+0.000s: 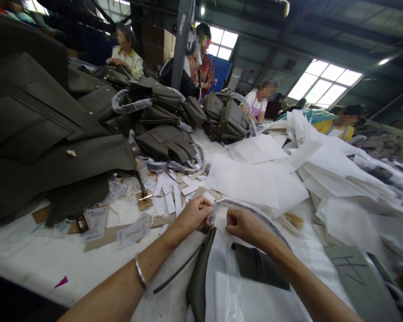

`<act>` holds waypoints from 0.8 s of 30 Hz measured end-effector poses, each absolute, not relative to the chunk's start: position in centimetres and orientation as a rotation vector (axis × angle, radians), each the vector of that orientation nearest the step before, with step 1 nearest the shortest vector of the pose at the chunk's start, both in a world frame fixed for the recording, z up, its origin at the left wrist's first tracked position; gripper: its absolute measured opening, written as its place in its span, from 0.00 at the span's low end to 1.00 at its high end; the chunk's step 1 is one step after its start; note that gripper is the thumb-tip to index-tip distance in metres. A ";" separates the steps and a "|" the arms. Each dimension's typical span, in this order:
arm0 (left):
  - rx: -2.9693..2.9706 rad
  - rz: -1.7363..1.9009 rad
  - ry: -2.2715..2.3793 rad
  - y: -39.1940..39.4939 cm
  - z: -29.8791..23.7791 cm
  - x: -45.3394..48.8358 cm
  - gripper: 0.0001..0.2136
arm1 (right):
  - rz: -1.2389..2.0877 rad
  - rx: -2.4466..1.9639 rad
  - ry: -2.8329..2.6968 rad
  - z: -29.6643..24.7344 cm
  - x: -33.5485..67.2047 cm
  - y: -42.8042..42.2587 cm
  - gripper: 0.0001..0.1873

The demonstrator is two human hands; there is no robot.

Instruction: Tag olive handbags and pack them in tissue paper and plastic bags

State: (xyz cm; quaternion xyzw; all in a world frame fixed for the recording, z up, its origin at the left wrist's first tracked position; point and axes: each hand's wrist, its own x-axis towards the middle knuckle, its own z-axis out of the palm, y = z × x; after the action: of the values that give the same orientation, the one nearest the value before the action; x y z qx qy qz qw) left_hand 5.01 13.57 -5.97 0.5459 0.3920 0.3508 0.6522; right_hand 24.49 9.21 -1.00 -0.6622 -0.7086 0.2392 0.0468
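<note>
My left hand (195,213) and my right hand (244,225) are close together over the table, both pinched on the wrapped handle (255,213) of an olive-grey handbag (201,277) that lies in front of me. The handle is covered in clear plastic wrap and arches to the right. White tissue paper (245,295) lies over the bag's body. A silver bangle (140,271) sits on my left wrist.
A heap of olive-grey handbags (53,134) fills the left and back of the white table (47,264). Paper tags and strips (174,190) are scattered in the middle. Sheets of white paper (322,170) pile up on the right. Several people sit at the far side.
</note>
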 end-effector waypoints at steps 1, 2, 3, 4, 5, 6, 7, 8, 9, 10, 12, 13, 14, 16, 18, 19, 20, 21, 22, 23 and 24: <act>1.236 0.796 0.889 13.5 -5.9 5.0 0.10 | 0.732 -2.016 -2.117 -0.7 24.8 9.3 0.05; 1.234 0.792 0.890 13.5 -5.8 5.0 0.09 | 0.772 -2.008 -2.081 -0.5 25.0 9.4 0.04; 1.232 0.785 0.892 13.5 -5.7 5.1 0.09 | 0.831 -2.007 -2.062 -0.3 25.0 9.4 0.06; 1.230 0.775 0.896 13.5 -5.6 5.1 0.09 | 0.881 -2.009 -2.068 -0.3 24.9 9.4 0.10; 1.229 0.763 0.904 13.5 -5.6 5.1 0.08 | 0.905 -2.012 -2.099 -0.4 24.6 9.3 0.14; 1.227 0.746 0.915 13.5 -5.6 5.1 0.07 | 0.888 -2.020 -2.143 -0.6 24.1 9.2 0.16; 1.227 0.724 0.928 13.5 -5.7 5.1 0.06 | 0.841 -2.024 -2.186 -0.9 23.6 9.0 0.16; 1.230 0.699 0.939 13.5 -5.7 5.0 0.05 | 0.777 -2.025 -2.218 -1.2 23.1 8.9 0.16; 1.235 0.675 0.948 13.4 -5.8 5.0 0.03 | 0.719 -2.021 -2.237 -1.6 22.6 8.7 0.15; 1.242 0.653 0.955 13.3 -5.9 4.9 0.02 | 0.677 -2.022 -2.244 -1.9 22.3 8.6 0.15; 1.249 0.627 0.963 13.1 -6.0 4.8 0.03 | 0.645 -2.024 -2.247 -2.3 21.8 8.4 0.14; 1.243 0.622 0.966 13.1 -6.1 4.7 0.04 | 0.646 -2.019 -2.248 -2.4 21.7 8.3 0.14; 1.230 0.619 0.967 13.0 -6.2 4.8 0.05 | 0.650 -2.013 -2.246 -2.5 21.7 8.3 0.13; 1.179 0.616 0.971 13.1 -6.4 4.9 0.06 | 0.665 -2.004 -2.236 -2.6 21.7 8.4 0.11; 1.101 0.624 0.968 13.2 -6.5 5.2 0.07 | 0.683 -2.012 -2.214 -2.7 21.7 8.5 0.09; 1.054 0.635 0.961 13.3 -6.6 5.3 0.07 | 0.692 -2.016 -2.201 -2.7 21.7 8.5 0.09; 1.007 0.650 0.948 13.3 -6.7 5.3 0.08 | 0.704 -2.015 -2.189 -2.9 21.6 8.6 0.09; 0.960 0.667 0.929 13.3 -6.7 5.4 0.09 | 0.722 -2.010 -2.179 -3.0 21.6 8.6 0.08; 0.915 0.685 0.905 13.2 -6.7 5.5 0.09 | 0.738 -2.003 -2.167 -3.1 21.5 8.6 0.08; 0.874 0.701 0.880 13.1 -6.7 5.5 0.10 | 0.749 -1.999 -2.148 -3.3 21.5 8.5 0.07; 0.836 0.715 0.853 13.0 -6.6 5.6 0.09 | 0.755 -1.998 -2.124 -3.4 21.5 8.5 0.07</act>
State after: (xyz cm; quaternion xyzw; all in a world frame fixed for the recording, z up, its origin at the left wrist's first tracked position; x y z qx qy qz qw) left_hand 5.58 13.02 -6.64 0.3850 0.3928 0.3292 0.7675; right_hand 21.45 8.51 -3.39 -0.6620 -0.7036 0.2501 0.0646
